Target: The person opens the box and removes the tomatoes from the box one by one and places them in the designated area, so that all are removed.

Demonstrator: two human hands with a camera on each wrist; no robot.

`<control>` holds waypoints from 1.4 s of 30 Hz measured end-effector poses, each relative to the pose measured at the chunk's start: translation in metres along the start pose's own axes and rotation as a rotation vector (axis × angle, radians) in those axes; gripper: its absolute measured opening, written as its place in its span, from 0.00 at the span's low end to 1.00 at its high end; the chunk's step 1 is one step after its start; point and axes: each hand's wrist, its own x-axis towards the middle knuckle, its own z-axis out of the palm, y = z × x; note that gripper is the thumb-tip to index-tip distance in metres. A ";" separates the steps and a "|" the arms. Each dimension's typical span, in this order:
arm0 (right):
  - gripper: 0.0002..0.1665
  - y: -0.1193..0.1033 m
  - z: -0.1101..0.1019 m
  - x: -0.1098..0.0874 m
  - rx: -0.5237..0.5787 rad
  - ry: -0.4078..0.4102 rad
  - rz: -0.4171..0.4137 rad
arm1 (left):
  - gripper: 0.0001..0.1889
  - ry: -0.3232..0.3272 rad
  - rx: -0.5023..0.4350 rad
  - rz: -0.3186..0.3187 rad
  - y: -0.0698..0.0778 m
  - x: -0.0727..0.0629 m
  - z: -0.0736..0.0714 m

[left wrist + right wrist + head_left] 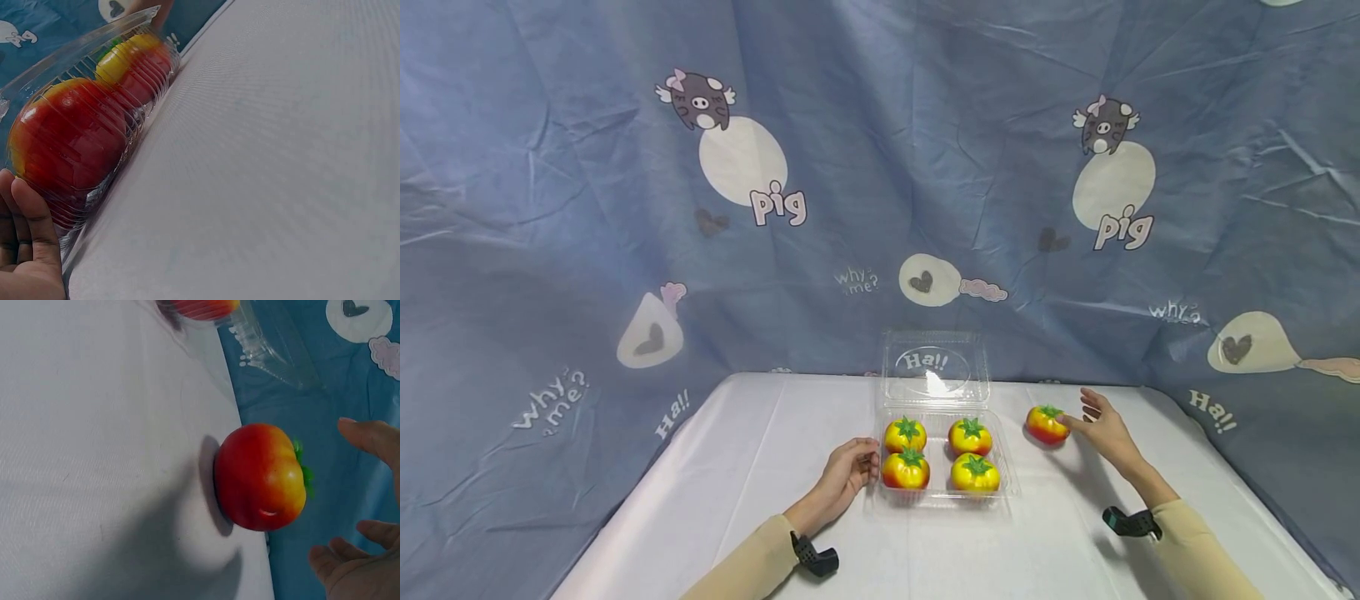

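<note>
A red and yellow toy tomato (1047,425) with a green leafy top sits on the table, right of a clear plastic box (936,497). My right hand (1103,429) is beside that tomato, thumb and fingers spread apart; in the right wrist view a gap shows between the hand (365,562) and the tomato (259,477). Several similar tomatoes (975,473) stand in the box, in two columns with their leaves up. At the box's left wall are the loosely bent fingers of my left hand (847,473), its fingertips right at the plastic in the left wrist view.
The box's hinged lid (936,371) stands raised at the back. A white cloth (760,467) covers the table, and a blue printed curtain (850,167) hangs behind it. Each wrist wears a black band (814,557).
</note>
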 end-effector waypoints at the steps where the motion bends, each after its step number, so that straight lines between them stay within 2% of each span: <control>1: 0.58 -0.002 0.000 0.000 0.002 -0.001 -0.005 | 0.04 0.003 -0.002 -0.003 0.000 0.000 0.000; 11: 0.58 -0.022 -0.004 -0.006 0.006 -0.018 -0.076 | 0.02 -0.007 -0.006 0.016 -0.002 -0.001 -0.001; 26: 0.52 -0.053 -0.001 -0.017 -0.023 -0.053 -0.172 | 0.02 -0.011 -0.030 0.022 -0.003 0.000 -0.001; 42: 0.45 -0.065 0.014 -0.026 0.009 -0.086 -0.279 | 0.03 -0.010 -0.004 0.028 -0.002 -0.002 0.000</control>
